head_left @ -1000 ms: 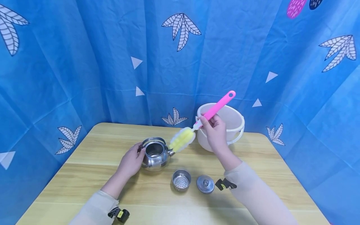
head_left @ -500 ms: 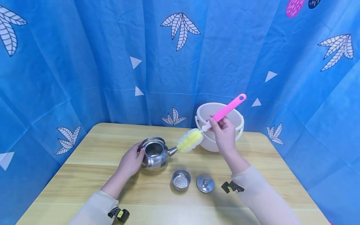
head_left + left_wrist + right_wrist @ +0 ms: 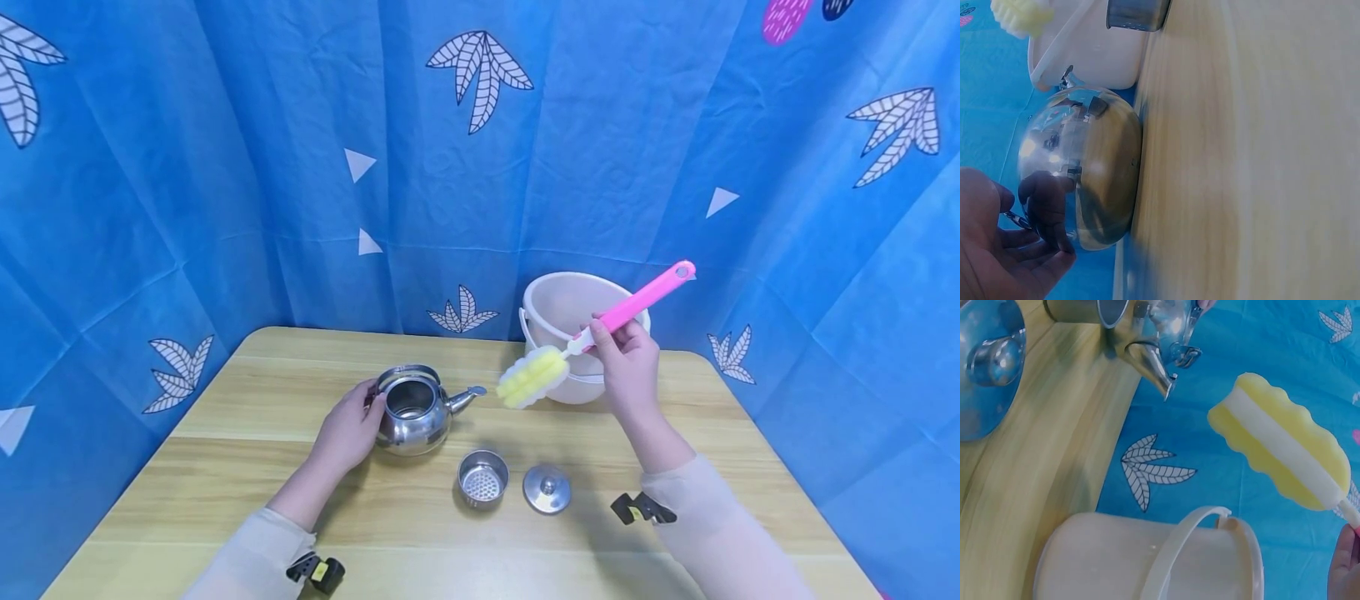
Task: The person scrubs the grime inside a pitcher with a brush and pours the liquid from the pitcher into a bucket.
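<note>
Clearly, the relation that matters is the gap between the pink-handled brush (image 3: pixel 578 343) and the round, polished steel kettle (image 3: pixel 414 432). The brush slants from the centre of the frame to the upper right, its yellow-and-white sponge head (image 3: pixel 533 377) lying to the lower left of the grip and facing the tapered metal spout (image 3: pixel 460 402), near it but apart. The right hand (image 3: pixel 630 364) pinches the brush just below the pink handle, in front of the white plastic bucket (image 3: pixel 573 391). The left hand (image 3: pixel 351 429) is the nearer to the kettle, left of centre, and grips it at its left side. Compared with half a second ago, the brush is farther right, so the spout's tip, then met by the sponge head, now shows uncovered; kettle and left hand sit unchanged.
</note>
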{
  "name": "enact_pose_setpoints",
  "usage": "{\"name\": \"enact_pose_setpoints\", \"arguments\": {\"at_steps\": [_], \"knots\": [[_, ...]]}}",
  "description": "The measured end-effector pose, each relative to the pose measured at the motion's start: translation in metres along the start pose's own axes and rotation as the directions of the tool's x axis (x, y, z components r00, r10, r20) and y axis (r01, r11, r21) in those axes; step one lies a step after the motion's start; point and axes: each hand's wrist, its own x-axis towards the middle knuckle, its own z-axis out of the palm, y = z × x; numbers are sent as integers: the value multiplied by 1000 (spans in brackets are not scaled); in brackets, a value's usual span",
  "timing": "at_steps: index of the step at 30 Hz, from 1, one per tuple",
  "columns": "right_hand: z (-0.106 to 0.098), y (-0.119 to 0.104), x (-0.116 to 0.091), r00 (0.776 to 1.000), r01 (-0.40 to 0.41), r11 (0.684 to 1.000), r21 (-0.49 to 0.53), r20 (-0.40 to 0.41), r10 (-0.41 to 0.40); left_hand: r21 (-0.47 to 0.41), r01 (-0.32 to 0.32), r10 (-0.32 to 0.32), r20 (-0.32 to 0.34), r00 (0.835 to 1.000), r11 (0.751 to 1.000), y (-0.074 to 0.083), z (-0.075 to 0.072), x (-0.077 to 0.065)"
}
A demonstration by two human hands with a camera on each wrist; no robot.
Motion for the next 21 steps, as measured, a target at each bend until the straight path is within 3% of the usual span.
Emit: {"name": "enact_pose_setpoints", "arguments": {"at_steps": [21], "knots": [[-37, 10, -1, 983, -107, 990, 93, -142, 119, 5, -21, 21, -22, 1000, 1000, 0, -1, -1]]}}
